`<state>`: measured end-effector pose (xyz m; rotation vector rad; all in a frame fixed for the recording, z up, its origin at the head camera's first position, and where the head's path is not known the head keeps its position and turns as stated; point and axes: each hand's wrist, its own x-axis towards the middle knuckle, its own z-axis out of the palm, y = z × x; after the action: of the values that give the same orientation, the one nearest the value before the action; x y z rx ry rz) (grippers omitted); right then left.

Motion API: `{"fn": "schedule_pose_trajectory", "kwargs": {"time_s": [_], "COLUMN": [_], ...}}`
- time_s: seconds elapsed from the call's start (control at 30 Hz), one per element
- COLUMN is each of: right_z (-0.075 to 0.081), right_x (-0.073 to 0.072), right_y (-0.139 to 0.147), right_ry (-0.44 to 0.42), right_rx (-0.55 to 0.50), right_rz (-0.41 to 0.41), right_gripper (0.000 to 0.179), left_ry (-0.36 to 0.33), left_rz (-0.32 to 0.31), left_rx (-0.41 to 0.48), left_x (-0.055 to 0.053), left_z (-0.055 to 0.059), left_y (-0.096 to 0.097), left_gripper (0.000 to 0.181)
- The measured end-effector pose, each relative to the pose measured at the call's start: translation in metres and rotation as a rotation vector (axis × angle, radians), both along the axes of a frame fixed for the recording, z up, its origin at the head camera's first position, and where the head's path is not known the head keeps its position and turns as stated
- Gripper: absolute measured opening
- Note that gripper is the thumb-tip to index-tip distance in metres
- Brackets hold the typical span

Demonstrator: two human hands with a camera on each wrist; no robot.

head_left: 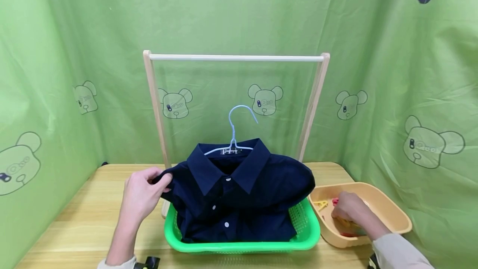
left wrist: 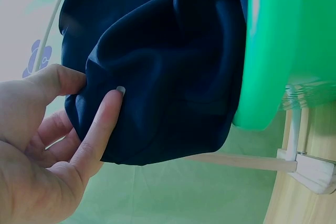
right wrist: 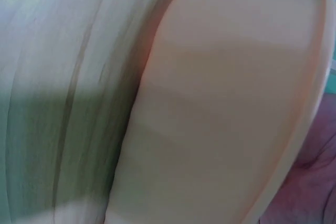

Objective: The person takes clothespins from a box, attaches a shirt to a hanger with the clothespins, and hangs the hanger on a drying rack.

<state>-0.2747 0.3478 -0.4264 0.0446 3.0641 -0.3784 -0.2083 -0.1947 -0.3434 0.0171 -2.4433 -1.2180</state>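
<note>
A navy button-up shirt is on a pale blue wire hanger, its lower part bunched in a green basket. At the shirt's left side, my left hand pinches the dark cloth between thumb and fingers; the left wrist view shows the folded cloth close by. My right hand reaches down into a shallow orange basin among small clips. A yellow clothespin and a red clip show beside it. Its fingertips are hidden, and I cannot tell whether they hold a clip.
A wooden rack with a white crossbar stands behind the basket. The orange basin's wall fills much of the right wrist view. Beneath everything lies a wooden table, enclosed by a green printed curtain.
</note>
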Motion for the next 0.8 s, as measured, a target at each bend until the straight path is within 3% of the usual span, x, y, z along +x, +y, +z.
{"fn": "schedule_pose_trajectory", "kwargs": {"time_s": [0.3,0.47,0.8], "right_z": [0.007,0.010,0.021], "right_x": [0.000,-0.001,0.000], "right_y": [-0.005,-0.006,-0.010], "right_ry": [0.077,0.077,0.055], "right_rx": [-0.004,0.024,-0.025], "right_rz": [0.028,0.032,0.023], "right_gripper": [0.032,0.026,0.020], "left_ry": [-0.006,-0.008,-0.012], "left_rz": [0.007,-0.002,0.000], "left_rx": [-0.003,0.003,0.002], "left_x": [0.000,0.000,-0.001], "left_z": [-0.001,-0.002,-0.001], "left_y": [-0.001,-0.002,-0.001], "left_gripper": [0.013,0.013,0.014]}}
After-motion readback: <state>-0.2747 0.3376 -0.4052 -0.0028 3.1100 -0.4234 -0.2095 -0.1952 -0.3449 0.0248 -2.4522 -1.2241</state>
